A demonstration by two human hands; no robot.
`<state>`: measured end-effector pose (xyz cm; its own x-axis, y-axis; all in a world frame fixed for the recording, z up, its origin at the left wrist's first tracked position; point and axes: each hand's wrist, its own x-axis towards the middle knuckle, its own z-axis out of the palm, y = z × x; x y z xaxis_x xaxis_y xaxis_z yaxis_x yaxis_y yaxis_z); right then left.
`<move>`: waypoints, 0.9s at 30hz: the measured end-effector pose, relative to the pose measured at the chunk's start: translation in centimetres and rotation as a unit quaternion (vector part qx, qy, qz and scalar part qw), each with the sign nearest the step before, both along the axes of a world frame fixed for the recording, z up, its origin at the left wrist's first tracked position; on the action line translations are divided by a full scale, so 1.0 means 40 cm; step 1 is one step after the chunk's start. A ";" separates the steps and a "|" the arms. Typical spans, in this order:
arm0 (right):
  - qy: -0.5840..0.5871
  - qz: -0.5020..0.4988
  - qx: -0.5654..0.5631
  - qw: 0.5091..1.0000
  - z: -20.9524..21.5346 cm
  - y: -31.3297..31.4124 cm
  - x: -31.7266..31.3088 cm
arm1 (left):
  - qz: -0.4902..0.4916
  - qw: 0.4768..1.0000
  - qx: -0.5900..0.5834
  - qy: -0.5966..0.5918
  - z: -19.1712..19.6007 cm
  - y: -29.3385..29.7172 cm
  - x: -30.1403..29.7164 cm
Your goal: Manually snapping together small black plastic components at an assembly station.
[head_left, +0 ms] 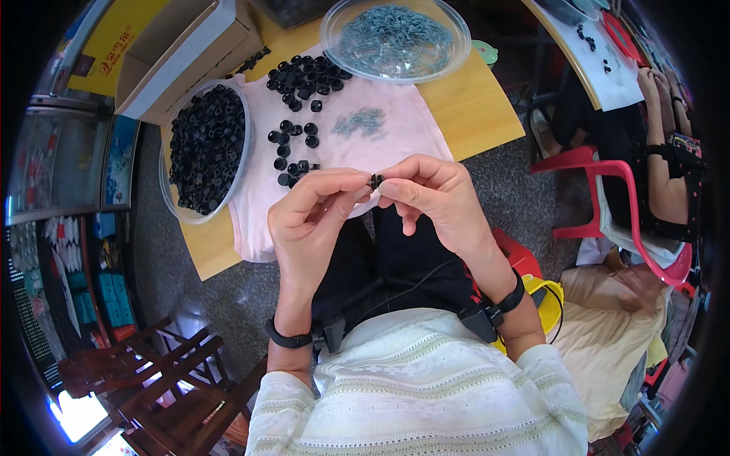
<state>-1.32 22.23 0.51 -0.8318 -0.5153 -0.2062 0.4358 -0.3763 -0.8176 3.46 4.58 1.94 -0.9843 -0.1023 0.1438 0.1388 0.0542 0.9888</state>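
My left hand [308,209] and my right hand [441,196] meet over the table's near edge. Both pinch a small black plastic part [376,182] between thumb and fingertips; its details are mostly covered. Just beyond my left hand, loose black round caps [281,150] lie on a pale pink cloth [411,137], with a larger heap of them [304,76] farther back. A small pile of thin grey-blue pins [363,121] rests on the cloth beyond my fingers.
A clear tub [246,140] full of black parts stands at left, beside a cardboard box [182,64]. At the back, a round clear tray [331,49] holds many pins. Right, a person's arm [661,163] rests near a red plastic chair [635,190] and another table [601,68].
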 end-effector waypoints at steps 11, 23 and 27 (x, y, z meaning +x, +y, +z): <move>0.156 -0.105 0.125 0.974 0.011 -0.036 0.026 | -0.009 0.986 0.164 -0.017 -0.050 0.004 -0.014; 0.443 -0.210 0.230 0.841 -0.013 -0.051 0.014 | 0.027 0.962 0.262 -0.072 -0.065 -0.001 -0.023; 0.394 -0.183 0.229 0.871 -0.010 -0.054 0.015 | 0.025 0.962 0.262 -0.074 -0.064 -0.004 -0.026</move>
<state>-0.72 20.08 0.10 -0.8994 -0.1997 0.3888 -0.4093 0.0727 -0.9095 2.42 4.41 -0.60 -0.9820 -0.1700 -0.0826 0.0038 -0.4543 0.8909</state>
